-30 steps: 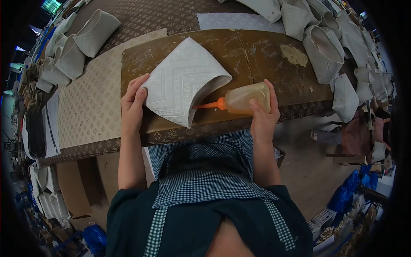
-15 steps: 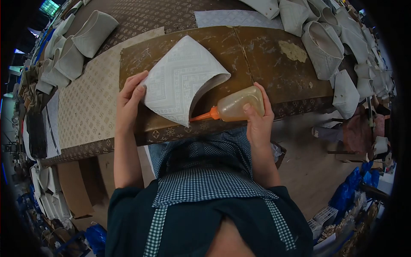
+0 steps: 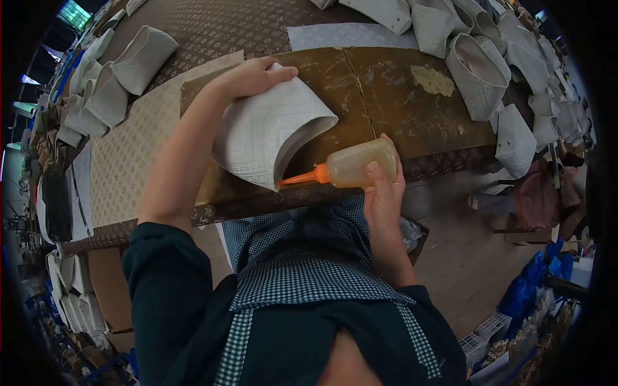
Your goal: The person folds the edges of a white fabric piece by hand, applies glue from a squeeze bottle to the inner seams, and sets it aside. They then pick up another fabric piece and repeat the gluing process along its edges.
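A white embossed piece point(image 3: 257, 135), folded into an open curved shape, lies tilted at the table's front edge. My left hand point(image 3: 254, 77) is closed over its far upper corner, the thumb pointing right and the other fingers partly hidden. In my right hand point(image 3: 384, 183) is a translucent squeeze bottle point(image 3: 357, 161) with yellowish contents, held on its side. Its orange nozzle point(image 3: 302, 178) points left, the tip at the lower corner of the white piece's open edge. Whether any liquid is coming out cannot be made out.
A worn brown board point(image 3: 322, 77) covers part of the patterned table, beside a beige patterned sheet point(image 3: 141, 141). Several similar white pieces stand at the left point(image 3: 143, 61) and right point(image 3: 476, 77). A pale sheet point(image 3: 354, 36) lies at the back. A cardboard box point(image 3: 109, 283) stands below left.
My left hand has moved from the piece's left corner up to its far corner, and the piece has tipped a little. The bottle has shifted slightly left and down, nozzle still at the edge.
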Available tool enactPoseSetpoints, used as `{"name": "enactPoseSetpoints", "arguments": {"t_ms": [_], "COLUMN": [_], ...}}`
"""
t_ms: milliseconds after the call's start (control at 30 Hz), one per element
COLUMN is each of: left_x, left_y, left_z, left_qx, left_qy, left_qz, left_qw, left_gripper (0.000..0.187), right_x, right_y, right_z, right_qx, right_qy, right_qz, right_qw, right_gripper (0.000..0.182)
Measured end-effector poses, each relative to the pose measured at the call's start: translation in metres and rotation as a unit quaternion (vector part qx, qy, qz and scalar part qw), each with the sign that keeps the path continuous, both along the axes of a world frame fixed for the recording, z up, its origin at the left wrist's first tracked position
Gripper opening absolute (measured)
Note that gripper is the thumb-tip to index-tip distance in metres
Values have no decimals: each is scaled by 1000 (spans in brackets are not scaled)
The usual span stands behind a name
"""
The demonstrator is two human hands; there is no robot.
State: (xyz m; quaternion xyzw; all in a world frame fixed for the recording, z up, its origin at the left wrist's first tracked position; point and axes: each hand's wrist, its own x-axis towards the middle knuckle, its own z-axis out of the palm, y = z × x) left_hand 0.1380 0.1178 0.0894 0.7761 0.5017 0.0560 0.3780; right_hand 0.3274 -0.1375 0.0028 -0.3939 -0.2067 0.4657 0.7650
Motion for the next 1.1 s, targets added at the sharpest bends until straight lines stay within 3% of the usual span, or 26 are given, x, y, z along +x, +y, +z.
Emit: {"name": "enactPoseSetpoints", "arguments": {"t_ms": [100, 200, 300, 600, 700, 800, 1000, 1100], "left_x": [4, -8, -27, -54, -53, -53, -53, -52], "left_y": [-11, -26, -52, -73, -73, -69, -67, -65], "left_z": [-2, 21, 41, 22, 24, 21, 19, 19], "left_qx": [37, 66, 144, 163, 154, 144, 150, 144], "left_qy": [-27, -176, -374, -441, -441, -451, -452, -456], "left_qz": [-5, 25, 4, 23, 28, 25, 24, 26], "left_qw": [999, 982, 916, 882, 884, 880, 879, 878], "left_gripper": [69, 60, 55, 62, 63, 63, 62, 62], "right_x": [3, 9, 13, 11, 8, 13, 16, 16], "right_y": [-2, 0, 2, 16, 20, 22, 19, 23], "right_z": [-1, 4, 16, 15, 20, 21, 22, 16], "right_qx": [10, 32, 47, 33, 37, 4, 29, 20], "right_qy": [-9, -13, -19, -229, -229, -390, -306, -368], "right_qz": [-25, -57, -95, -132, -148, -157, -129, -169], "right_qw": [1000, 998, 994, 964, 961, 907, 943, 914], "right_gripper": [69, 69, 69, 70, 70, 70, 70, 69]}}
